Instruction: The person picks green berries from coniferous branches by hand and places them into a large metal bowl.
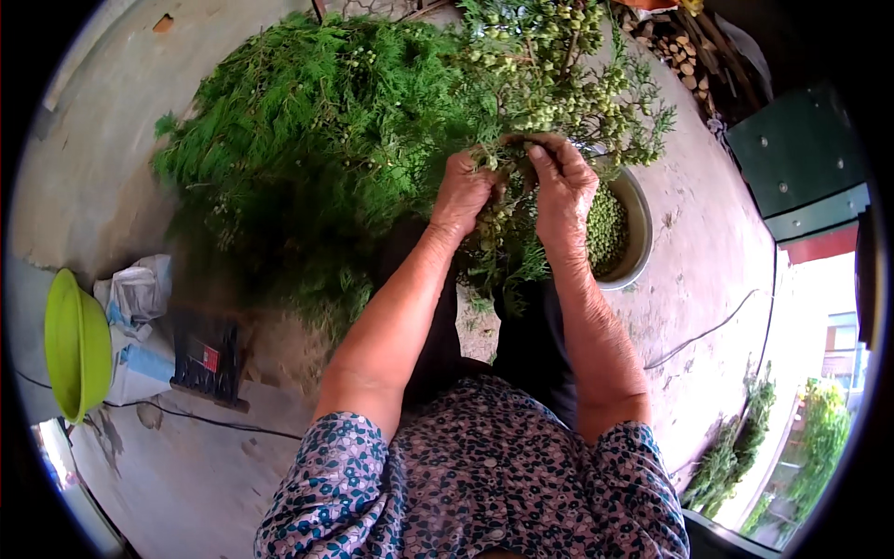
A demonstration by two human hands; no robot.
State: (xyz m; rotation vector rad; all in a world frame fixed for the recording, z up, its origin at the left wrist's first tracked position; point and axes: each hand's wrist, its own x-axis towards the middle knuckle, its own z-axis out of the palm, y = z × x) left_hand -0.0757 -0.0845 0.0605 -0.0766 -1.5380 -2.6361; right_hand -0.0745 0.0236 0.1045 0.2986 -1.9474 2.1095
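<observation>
A large heap of green, feathery evergreen branches (307, 112) lies in front of me and to my left. Toward the far right of it, a branch thick with pale green seed cones (549, 79) reaches over my hands. My left hand (463, 194) is closed around part of this branch. Close beside it, my right hand (564, 186) is bent with thumb and fingers together at the cone-bearing twigs. Partly behind my right hand and forearm stands a round metal basin (640, 228), holding many small green cones (607, 228).
On the left, a lime-green plastic basin (76, 345) is tipped on its side by white sacks (140, 307) and a black item (207, 359). A dark cable (209, 424) crosses the concrete floor. Stacked firewood (675, 56) and a green metal panel (792, 149) are at far right.
</observation>
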